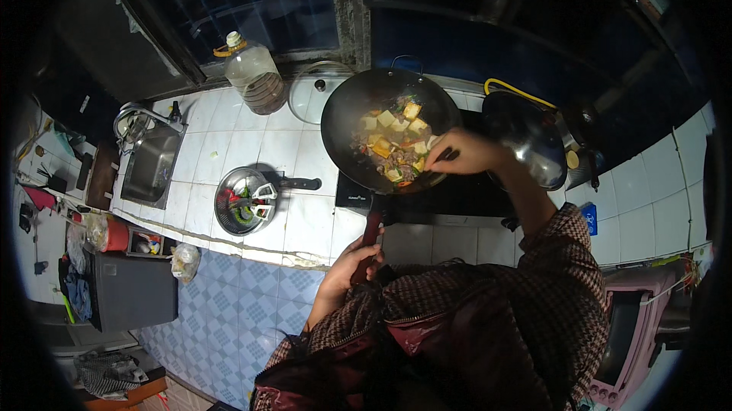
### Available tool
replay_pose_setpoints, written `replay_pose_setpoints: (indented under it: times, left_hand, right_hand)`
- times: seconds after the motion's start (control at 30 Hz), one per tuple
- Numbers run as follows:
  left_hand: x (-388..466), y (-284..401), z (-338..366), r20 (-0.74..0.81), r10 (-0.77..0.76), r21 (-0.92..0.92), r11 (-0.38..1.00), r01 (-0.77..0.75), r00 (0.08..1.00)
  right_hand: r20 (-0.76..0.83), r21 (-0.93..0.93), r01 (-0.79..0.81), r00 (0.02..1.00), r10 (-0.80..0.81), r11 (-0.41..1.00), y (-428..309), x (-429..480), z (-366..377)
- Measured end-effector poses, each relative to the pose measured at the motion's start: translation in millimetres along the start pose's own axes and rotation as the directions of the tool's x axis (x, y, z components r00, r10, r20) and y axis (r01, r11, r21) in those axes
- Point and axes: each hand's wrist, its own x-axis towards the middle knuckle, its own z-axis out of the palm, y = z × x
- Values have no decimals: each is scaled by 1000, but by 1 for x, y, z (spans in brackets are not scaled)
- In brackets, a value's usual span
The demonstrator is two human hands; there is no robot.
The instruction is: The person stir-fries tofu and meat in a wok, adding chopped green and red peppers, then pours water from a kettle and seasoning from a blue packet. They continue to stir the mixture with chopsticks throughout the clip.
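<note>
A dark wok sits on the black cooktop, holding cubes of browned tofu mixed with sliced meat and bits of vegetable. My left hand is wrapped around the wok's reddish-brown handle at the near side. Over the wok's right part is my right hand, its fingers drawn together close to the food. A dark patch shows between those fingers; whether it is a utensil or just a gap I cannot tell. Haze hangs over the wok's left part.
Left of the wok, a metal strainer bowl contains peppers and white-handled scissors, beside a black-handled knife. Behind stand a large plastic jug and a glass lid. A second pan is at right, a sink far left.
</note>
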Motion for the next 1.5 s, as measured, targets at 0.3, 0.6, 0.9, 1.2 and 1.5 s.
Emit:
replay_pose_setpoints:
  times: [0.3, 0.6, 0.9, 1.2, 1.5]
  left_hand:
    - [-3, 4, 0, 7, -5, 45, 999, 5, 1000]
    - [-4, 5, 3, -5, -28, -25, 999, 28, 1000]
    - [-4, 4, 1, 32, -11, 8, 1000, 11, 999]
    - [-2, 1, -2, 42, -23, -9, 1000, 24, 999]
    - [-1, 2, -2, 50, -14, 5, 1000, 14, 999]
  right_hand:
    - [-448, -45, -120, 890, 88, 992, 39, -2, -2]
    - [-323, -114, -306, 911, 256, 945, 47, 3, 15]
    - [-757, 266, -348, 502, 419, 899, 84, -30, -19]
    - [-729, 591, -70, 381, 569, 804, 143, 36, 41]
    - [-850, 308, -350, 315, 421, 884, 113, 3, 4]
